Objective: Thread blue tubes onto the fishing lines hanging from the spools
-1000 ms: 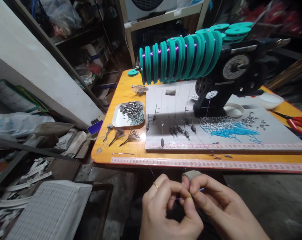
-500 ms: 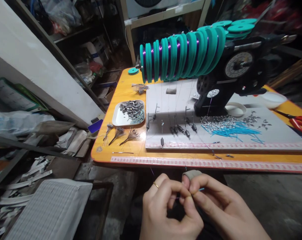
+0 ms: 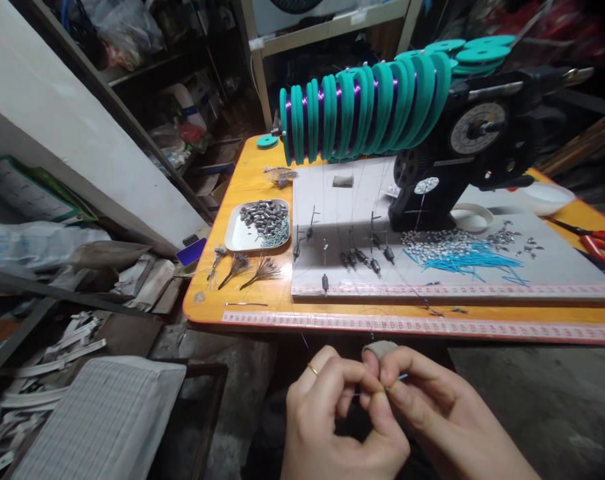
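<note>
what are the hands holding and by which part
The right hand pinches a thin blue piece, one end poking out between thumb and forefinger; the gripped part is hidden. What the left hand pinches beside it cannot be told.

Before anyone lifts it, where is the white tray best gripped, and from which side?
Probably the near-left corner of the white tray, from the left: that corner is bare, dark pieces heap farther back, and the right rim lies beside the pale board.
</note>
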Demonstrator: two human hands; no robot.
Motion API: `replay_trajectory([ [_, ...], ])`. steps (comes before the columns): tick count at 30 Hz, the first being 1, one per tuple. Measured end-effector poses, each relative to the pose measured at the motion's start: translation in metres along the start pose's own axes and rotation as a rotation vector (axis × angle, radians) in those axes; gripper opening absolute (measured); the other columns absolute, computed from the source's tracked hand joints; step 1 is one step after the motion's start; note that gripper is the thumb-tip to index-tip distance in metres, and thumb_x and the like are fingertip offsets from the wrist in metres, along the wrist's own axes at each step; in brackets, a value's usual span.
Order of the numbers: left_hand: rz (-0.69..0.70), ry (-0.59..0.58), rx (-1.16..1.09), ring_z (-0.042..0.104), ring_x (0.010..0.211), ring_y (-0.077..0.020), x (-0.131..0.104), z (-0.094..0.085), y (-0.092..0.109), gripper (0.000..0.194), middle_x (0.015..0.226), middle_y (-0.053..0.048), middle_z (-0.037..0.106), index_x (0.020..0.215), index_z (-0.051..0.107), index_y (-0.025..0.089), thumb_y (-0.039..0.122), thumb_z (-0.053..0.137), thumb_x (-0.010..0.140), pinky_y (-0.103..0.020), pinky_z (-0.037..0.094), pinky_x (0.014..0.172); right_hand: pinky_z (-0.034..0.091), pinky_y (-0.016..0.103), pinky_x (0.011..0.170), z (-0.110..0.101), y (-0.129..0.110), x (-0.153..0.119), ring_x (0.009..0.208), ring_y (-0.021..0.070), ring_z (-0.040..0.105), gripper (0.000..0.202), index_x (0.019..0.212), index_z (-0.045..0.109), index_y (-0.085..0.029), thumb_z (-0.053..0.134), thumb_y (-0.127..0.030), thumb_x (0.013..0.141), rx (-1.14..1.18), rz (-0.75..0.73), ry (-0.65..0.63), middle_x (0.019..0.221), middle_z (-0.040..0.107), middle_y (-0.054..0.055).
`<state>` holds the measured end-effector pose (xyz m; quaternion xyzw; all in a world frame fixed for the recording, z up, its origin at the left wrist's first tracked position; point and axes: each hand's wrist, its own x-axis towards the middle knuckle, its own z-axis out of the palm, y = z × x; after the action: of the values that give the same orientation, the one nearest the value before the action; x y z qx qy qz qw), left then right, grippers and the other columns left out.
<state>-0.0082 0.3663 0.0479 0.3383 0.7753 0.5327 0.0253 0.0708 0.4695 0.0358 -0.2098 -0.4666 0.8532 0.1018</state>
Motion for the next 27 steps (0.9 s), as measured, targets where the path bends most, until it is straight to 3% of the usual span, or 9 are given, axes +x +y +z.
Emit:
replay_trajectory([
  [15, 0.007, 0.018, -0.017, 0.039, 0.050, -0.0063, 0.0014, 0.0018, -0.0007, 0.015, 0.059, 0.006, 0.044, 0.070, 0.057, 0.020, 0.006, 0.053, 0.069, -0.018, 0.032, 0.045, 0.053, 0.021, 0.073, 0.0056, -0.0016, -0.0020, 0.078, 0.0138, 0.065, 0.012, 0.080, 0.069, -0.024, 0.070, -0.035, 0.086, 0.039, 0.011, 0.053, 0.083, 0.064, 0.001],
  [27, 0.064, 0.018, 0.025, 0.038, 0.049, -0.0062, 0.0038, -0.0007, -0.0005, 0.014, 0.058, 0.006, 0.041, 0.071, 0.057, 0.020, 0.006, 0.052, 0.072, -0.018, 0.031, 0.045, 0.056, 0.024, 0.075, 0.0001, -0.0022, -0.0018, 0.077, 0.0154, 0.067, 0.008, 0.081, 0.070, -0.026, 0.071, -0.033, 0.085, -0.153, -0.064, 0.098, 0.082, 0.066, 0.002],
])
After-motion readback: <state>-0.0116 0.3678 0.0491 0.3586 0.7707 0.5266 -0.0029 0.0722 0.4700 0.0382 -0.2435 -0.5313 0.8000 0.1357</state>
